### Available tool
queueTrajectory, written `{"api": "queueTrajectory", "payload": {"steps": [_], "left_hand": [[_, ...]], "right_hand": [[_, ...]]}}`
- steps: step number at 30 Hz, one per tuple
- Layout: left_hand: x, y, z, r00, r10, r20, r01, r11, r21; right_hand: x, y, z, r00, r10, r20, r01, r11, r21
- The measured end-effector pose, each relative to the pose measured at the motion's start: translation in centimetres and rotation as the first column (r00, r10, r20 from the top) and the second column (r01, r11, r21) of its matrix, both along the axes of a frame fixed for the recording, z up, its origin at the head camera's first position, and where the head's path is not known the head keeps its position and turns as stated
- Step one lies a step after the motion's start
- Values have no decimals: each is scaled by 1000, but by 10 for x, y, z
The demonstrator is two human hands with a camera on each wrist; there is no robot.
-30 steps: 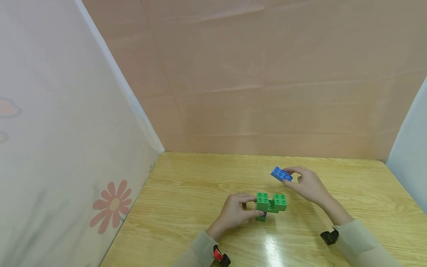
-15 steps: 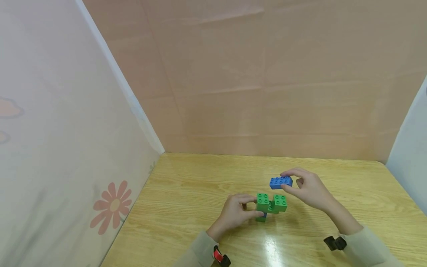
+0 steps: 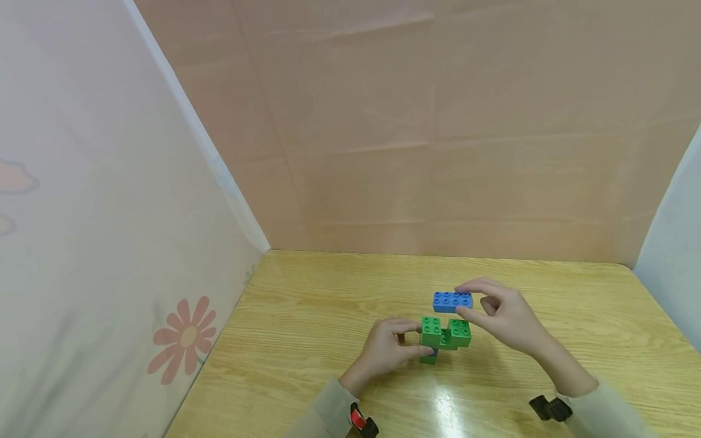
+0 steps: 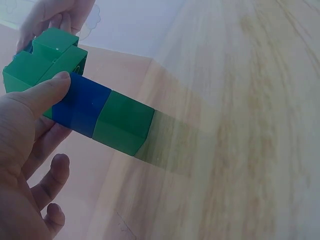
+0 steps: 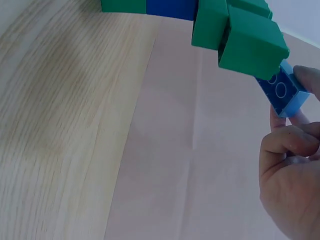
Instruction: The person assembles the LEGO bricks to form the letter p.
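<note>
A stack of green and blue toy building bricks (image 3: 431, 334) stands on the table, with two green bricks on top and a gap between them. My left hand (image 3: 386, 348) grips it from the left; in the left wrist view the thumb (image 4: 52, 90) presses near where a dark blue brick (image 4: 82, 105) meets the green above it. Below that, a green brick (image 4: 124, 122) forms the foot. My right hand (image 3: 506, 316) pinches a long blue brick (image 3: 450, 302) by its right end, studs up, just above and behind the stack. Its hollow underside (image 5: 282, 90) shows in the right wrist view.
The wooden table (image 3: 306, 304) carries the stack. A brownish sheet (image 3: 427, 152) hangs behind its far edge. On the left is a pale wall (image 3: 109, 182) with a printed flower (image 3: 186, 336); another pale wall (image 3: 676, 261) is on the right.
The right hand has brought the blue brick leftward and slightly nearer, turning it from slanted to level with the stack's front. The left hand and stack have stayed in place.
</note>
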State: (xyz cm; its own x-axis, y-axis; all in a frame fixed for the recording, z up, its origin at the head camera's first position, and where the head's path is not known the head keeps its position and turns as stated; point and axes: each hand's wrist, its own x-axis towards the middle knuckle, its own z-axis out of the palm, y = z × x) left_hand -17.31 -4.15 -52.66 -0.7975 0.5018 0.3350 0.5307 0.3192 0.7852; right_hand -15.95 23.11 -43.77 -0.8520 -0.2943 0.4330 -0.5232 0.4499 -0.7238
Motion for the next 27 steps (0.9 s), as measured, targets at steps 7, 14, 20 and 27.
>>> {"api": "queueTrajectory", "payload": {"steps": [7,14,20,27], "left_hand": [[0,0,-1,1000,-11,-28,11,1000,11],[0,1,-2,1000,-11,-23,11,1000,5],[0,0,-1,1000,-6,-19,6,1000,-5],[0,0,0,1000,-5,-25,5,1000,-8]], "right_hand": [[7,-7,-2,995,92,-26,-93,995,-35],[13,-11,-8,991,136,-18,-137,989,-62],[15,-12,-15,988,153,-26,-155,985,-79],[15,-12,-20,987,159,-11,-159,984,-77]]}}
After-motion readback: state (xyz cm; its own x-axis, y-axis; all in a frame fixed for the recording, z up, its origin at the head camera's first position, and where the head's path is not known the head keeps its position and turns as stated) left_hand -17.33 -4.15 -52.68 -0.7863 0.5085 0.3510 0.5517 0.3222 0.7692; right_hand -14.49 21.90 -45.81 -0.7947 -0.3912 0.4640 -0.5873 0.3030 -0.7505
